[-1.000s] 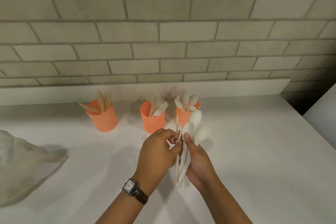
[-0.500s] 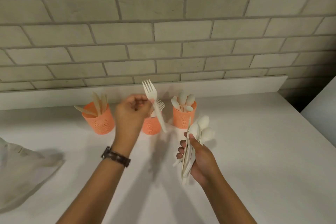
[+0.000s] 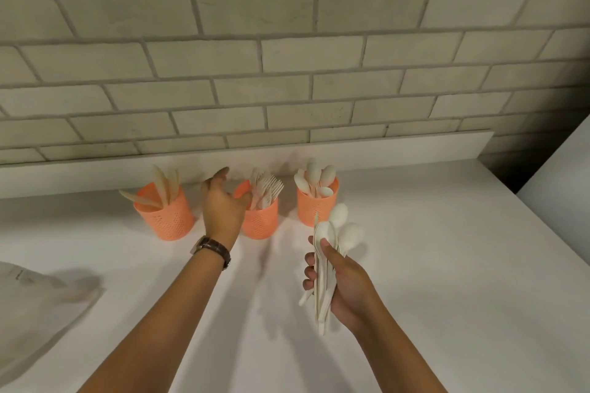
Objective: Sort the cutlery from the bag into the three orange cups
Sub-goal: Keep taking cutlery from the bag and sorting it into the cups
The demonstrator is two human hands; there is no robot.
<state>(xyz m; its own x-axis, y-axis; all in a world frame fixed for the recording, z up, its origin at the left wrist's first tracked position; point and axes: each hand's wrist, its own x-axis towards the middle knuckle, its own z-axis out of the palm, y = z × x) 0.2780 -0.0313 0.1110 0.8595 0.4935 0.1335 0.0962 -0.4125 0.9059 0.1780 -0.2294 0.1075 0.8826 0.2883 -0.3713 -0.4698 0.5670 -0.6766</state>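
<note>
Three orange cups stand in a row near the wall. The left cup (image 3: 166, 217) holds knives, the middle cup (image 3: 263, 222) holds forks, and the right cup (image 3: 311, 206) holds spoons. My left hand (image 3: 222, 206), with a watch on its wrist, hovers at the left rim of the middle cup with its fingers relaxed and nothing in it. My right hand (image 3: 343, 287) grips a bundle of pale cutlery (image 3: 332, 239), with spoon bowls sticking up, in front of the right cup.
A pale cloth bag (image 3: 35, 306) lies on the white counter (image 3: 447, 265) at the left edge. A brick wall with a low white ledge (image 3: 415, 150) runs behind the cups. A white surface (image 3: 562, 175) rises at the right.
My left hand took a fork from the bundle, carried it up to the middle cup and let it go there. My right hand stayed put with the bundle.
</note>
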